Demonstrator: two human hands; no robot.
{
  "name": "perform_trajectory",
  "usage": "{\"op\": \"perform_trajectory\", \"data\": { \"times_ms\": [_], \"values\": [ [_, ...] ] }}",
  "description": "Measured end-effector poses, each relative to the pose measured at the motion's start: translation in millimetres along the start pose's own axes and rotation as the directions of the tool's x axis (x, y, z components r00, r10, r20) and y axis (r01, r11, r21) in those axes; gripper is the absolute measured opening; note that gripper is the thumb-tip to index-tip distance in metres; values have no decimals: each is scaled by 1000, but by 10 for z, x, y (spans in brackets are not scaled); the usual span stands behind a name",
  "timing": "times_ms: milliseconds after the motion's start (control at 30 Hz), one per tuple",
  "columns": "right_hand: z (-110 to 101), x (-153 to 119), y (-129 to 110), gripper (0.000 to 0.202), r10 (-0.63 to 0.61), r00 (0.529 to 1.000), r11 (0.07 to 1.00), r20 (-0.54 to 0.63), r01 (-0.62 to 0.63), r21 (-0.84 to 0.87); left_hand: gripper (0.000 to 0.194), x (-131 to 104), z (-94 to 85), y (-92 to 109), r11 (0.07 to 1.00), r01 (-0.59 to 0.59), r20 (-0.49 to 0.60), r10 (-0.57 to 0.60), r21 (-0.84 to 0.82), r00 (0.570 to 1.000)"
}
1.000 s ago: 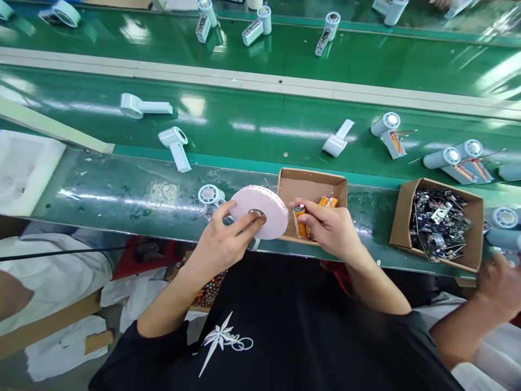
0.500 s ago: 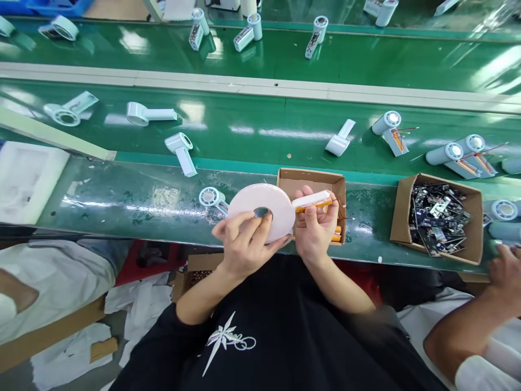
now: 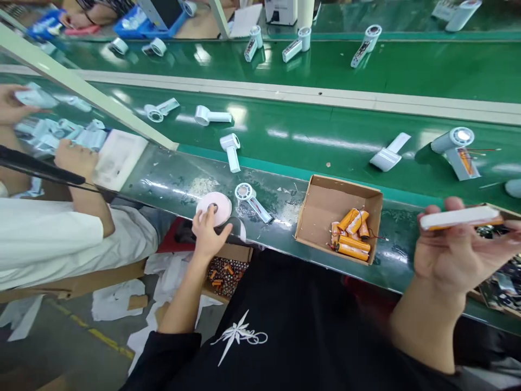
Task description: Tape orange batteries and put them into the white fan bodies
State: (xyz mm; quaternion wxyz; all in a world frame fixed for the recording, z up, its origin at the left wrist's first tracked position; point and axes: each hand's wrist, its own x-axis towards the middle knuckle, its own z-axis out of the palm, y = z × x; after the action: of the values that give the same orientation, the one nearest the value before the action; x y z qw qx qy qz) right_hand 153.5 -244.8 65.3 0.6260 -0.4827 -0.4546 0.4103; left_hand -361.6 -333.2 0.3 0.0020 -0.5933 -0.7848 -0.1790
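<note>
My right hand point(image 3: 451, 255), raised at the right over the table's front edge, grips an orange battery pack point(image 3: 488, 221). A white strip point(image 3: 456, 217) lies along the pack's upper face. At the left, my left hand point(image 3: 208, 233) has its fingers spread, the fingertips touching a pale roll of tape point(image 3: 215, 206) near its centre hole. The roll lies at the table's front edge, partly over a dark and white round thing point(image 3: 236, 229). To the right of the roll is a handheld fan body point(image 3: 252, 201) with its handle open. Between my hands stands a cardboard box point(image 3: 319, 203) holding several orange batteries point(image 3: 353, 244).
Pale blue fan bodies point(image 3: 231, 149) lie along the green conveyor point(image 3: 301, 125) beyond the table. A box of circuit boards point(image 3: 502, 282) is partly hidden behind my right hand. A co-worker's hand point(image 3: 77, 157) is at the left, beside a white tray point(image 3: 120, 157).
My hands have moved apart: the left set the tape roll down at the left, and the right carried the battery pack to the right. The view has shifted left.
</note>
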Motion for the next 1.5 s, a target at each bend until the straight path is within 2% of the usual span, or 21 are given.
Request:
{"op": "perform_trajectory", "data": {
  "times_ms": [67,100,167,200,267,333,367,433,467,533,600,700,767,833,900,967,1133,1267,1367,1433,1500],
  "values": [
    [-87,-180,100,39,-55,976,995,-210,72,74,71,15,70,212,996,-74,-79,71,-39,994],
    [-143,-229,122,37,-70,960,989,-272,102,103,66,62,86,424,981,-176,-127,165,-84,978],
    [-277,-265,112,35,-80,942,974,-325,143,176,50,253,90,1008,882,-419,-171,389,-214,905],
    [-344,-268,85,38,-82,932,964,-352,163,208,43,388,95,1365,799,-526,-159,502,-290,850],
    [-446,-281,10,45,-50,928,958,-368,148,244,36,686,156,2170,615,-662,-79,704,-427,705],
    [-480,-320,-65,52,-17,935,962,-355,112,250,39,956,325,3025,494,-706,41,832,-507,553],
    [-474,-350,-96,53,-4,938,964,-346,96,249,43,1069,452,3435,484,-713,94,854,-507,512],
    [-448,-422,-145,55,19,949,968,-315,62,245,47,1259,753,4138,524,-745,177,848,-412,499],
    [-444,-464,-167,55,29,954,970,-299,46,238,49,1343,906,4406,560,-758,228,829,-336,511],
    [-492,-560,-211,53,39,957,977,-288,24,212,52,1506,1163,4751,616,-761,311,777,-204,547],
    [-633,-680,-259,52,32,949,985,-313,24,174,68,1678,1313,4865,671,-731,355,718,-124,599],
    [-945,-878,-323,53,16,920,993,-391,32,114,84,1961,1351,4769,746,-664,463,605,-45,648],
    [-1108,-968,-345,54,-1,895,996,-447,41,81,77,2133,1312,4628,742,-670,554,566,-22,610],
    [-1152,-974,-354,55,-28,875,997,-484,61,52,63,2248,1267,4465,686,-725,609,597,-52,521],
    [-1053,-878,-363,52,-54,877,996,-478,81,36,49,2292,1233,4300,620,-780,642,633,-85,433],
    [-829,-691,-382,49,-95,900,992,-426,120,32,38,2284,1217,4162,573,-814,652,656,-101,381],
    [-99,60,-340,46,-249,961,968,-117,243,-67,26,2291,1232,4066,535,-836,658,674,-121,336],
    [257,836,14,43,-207,973,882,102,231,-410,26,2363,1244,4108,577,-802,624,687,-156,373],
    [340,1315,358,41,-24,968,629,248,207,-749,30,2355,1256,4102,617,-764,561,706,-190,431],
    [339,1501,526,42,79,950,482,303,230,-846,32,2318,1279,4099,642,-737,525,711,-212,468],
    [311,1578,621,41,139,928,402,345,266,-876,33,2276,1310,4111,666,-708,505,706,-234,497]
  ]
}}
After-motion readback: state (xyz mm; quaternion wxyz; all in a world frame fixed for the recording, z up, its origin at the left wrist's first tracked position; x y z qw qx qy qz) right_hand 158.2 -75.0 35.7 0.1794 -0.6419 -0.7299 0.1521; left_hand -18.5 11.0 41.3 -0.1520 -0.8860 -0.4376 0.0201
